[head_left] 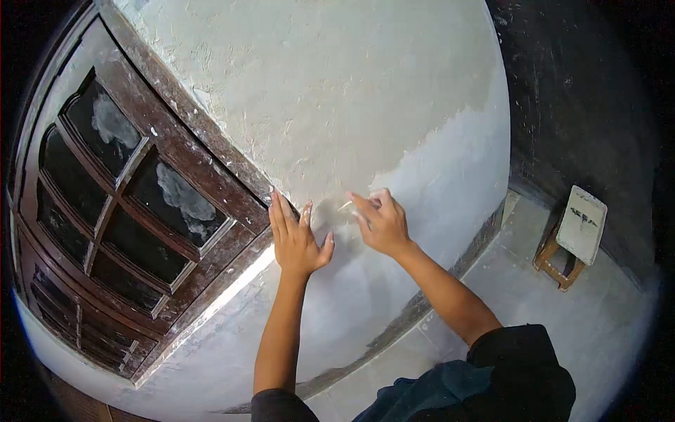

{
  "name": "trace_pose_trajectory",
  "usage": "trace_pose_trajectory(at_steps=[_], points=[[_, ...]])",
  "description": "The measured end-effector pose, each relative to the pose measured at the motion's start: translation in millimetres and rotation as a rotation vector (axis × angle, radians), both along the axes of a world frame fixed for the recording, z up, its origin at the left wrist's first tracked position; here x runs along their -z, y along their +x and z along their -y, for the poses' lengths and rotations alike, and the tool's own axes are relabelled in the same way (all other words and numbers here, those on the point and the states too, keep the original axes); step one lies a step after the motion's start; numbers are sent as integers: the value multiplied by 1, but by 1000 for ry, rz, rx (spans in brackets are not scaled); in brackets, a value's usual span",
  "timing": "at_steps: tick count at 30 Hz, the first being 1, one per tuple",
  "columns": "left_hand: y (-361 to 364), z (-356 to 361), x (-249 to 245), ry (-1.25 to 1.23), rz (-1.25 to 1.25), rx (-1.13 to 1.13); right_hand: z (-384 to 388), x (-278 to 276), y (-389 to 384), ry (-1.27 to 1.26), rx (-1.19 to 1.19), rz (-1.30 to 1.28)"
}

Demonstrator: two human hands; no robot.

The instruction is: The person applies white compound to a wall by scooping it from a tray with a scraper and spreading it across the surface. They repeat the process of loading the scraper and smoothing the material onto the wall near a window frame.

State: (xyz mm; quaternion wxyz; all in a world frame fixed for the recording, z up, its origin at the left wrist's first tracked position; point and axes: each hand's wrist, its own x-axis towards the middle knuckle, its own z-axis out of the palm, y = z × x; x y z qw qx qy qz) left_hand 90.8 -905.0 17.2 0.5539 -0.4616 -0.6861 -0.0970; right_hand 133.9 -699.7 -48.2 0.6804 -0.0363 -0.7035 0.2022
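My left hand [295,241] lies with its fingers stretched out against the wall, right beside the corner of the brown wooden window frame [239,190]. White smears mark some of its fingertips. A short way to the right, my right hand [382,223] is closed in a pinch at the wall surface. Something small, thin and pale shows at its fingertips, too small to name. Around both hands the wall [316,105] has a rough greyish coat above and a smoother, whiter area [429,183] below and to the right.
Glass panes in the window [144,183] carry cloudy white smears. At right, a white rectangular tray-like thing [582,224] with dark marks rests on a small wooden stool [559,264]. A dark wall [576,105] rises behind it, above a pale tiled floor [524,309].
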Motion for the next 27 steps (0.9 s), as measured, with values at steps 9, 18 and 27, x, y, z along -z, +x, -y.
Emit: trace_pose_trajectory(at_steps=[9, 18, 27], points=[[3, -4, -4, -6, 15, -13, 9, -23, 0, 27, -114, -69], [9, -2, -4, -29, 41, -21, 20, -33, 21, -28, -184, -43], [10, 4, -6, -20, 52, -25, 22, -41, 25, -39, -360, -13]])
